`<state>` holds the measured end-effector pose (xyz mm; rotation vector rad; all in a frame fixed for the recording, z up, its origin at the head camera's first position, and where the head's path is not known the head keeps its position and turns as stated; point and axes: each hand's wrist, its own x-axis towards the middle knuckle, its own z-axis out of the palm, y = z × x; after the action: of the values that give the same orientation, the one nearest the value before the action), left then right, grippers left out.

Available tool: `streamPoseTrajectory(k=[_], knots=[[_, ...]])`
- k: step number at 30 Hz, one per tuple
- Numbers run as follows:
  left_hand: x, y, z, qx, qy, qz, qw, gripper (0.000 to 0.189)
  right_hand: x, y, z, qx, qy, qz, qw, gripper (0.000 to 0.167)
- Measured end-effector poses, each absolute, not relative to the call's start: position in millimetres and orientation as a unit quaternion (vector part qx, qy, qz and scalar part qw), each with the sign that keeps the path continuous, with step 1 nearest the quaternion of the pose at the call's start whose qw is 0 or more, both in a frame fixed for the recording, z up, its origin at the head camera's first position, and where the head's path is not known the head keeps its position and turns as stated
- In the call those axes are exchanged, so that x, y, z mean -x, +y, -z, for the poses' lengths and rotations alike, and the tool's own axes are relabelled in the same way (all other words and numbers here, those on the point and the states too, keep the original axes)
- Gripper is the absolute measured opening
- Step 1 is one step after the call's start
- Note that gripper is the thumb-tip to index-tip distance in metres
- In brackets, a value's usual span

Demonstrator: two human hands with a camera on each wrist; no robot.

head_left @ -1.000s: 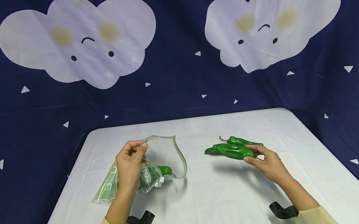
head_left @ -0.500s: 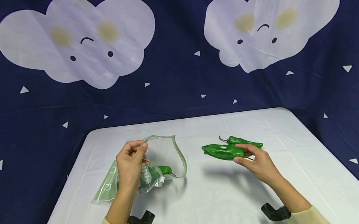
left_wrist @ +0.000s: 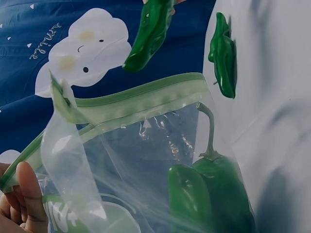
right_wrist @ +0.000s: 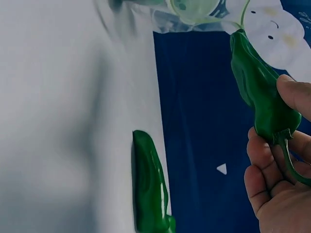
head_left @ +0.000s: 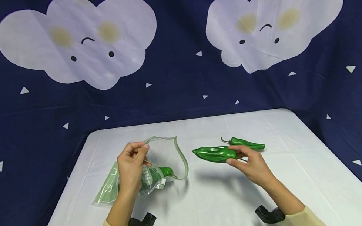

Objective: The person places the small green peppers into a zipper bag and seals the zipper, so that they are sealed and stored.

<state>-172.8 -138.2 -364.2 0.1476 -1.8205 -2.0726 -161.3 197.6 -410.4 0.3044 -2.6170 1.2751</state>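
Observation:
A clear zip bag [head_left: 106, 190] with a green-tinted rim stands open on the left, its mouth turned to the right. My left hand [head_left: 131, 169] pinches its upper rim between thumb and fingers. Green pepper [left_wrist: 221, 189] shows through the plastic, stem toward the mouth; whether it is one or more I cannot tell. To the right of the bag, my right hand [head_left: 254, 166] holds another green pepper [head_left: 214, 154] above the table by its stem end, tip pointing at the bag. Behind that hand a further green pepper [head_left: 248, 143] lies on the table.
A white-covered table [head_left: 205, 207] carries everything. Behind it hangs a dark blue cloth [head_left: 178, 91] printed with clouds and small triangles. Black wrist mounts [head_left: 142, 223] sit on both forearms.
My right hand has carried its pepper leftward toward the bag, away from the pepper lying on the table. My left hand and the bag have stayed in place.

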Motion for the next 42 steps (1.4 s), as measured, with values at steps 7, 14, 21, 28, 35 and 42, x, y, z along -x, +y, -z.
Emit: streamPoseTrajectory(k=[7, 14, 21, 28, 35, 42], knots=[[173, -138, 364, -0.053, -0.648, 0.736, 0.190, 0.007, 162, 181, 404, -0.130, -0.874, -0.456, 0.111, 0.043], [173, -138, 364, -0.051, -0.647, 0.737, 0.188, 0.007, 162, 165, 403, -0.154, -0.860, -0.474, 0.107, 0.040], [173, -137, 364, -0.052, -0.649, 0.736, 0.186, 0.008, 162, 147, 401, -0.163, -0.863, -0.466, 0.107, 0.042], [172, -137, 364, -0.053, -0.649, 0.736, 0.186, 0.005, 163, 128, 397, -0.167, -0.871, -0.448, 0.116, 0.042], [173, -137, 364, -0.051, -0.648, 0.737, 0.186, 0.007, 164, 107, 390, -0.166, -0.876, -0.434, 0.128, 0.043], [172, -138, 364, -0.050, -0.654, 0.732, 0.185, 0.009, 168, 89, 386, -0.171, -0.880, -0.421, 0.140, 0.043]])
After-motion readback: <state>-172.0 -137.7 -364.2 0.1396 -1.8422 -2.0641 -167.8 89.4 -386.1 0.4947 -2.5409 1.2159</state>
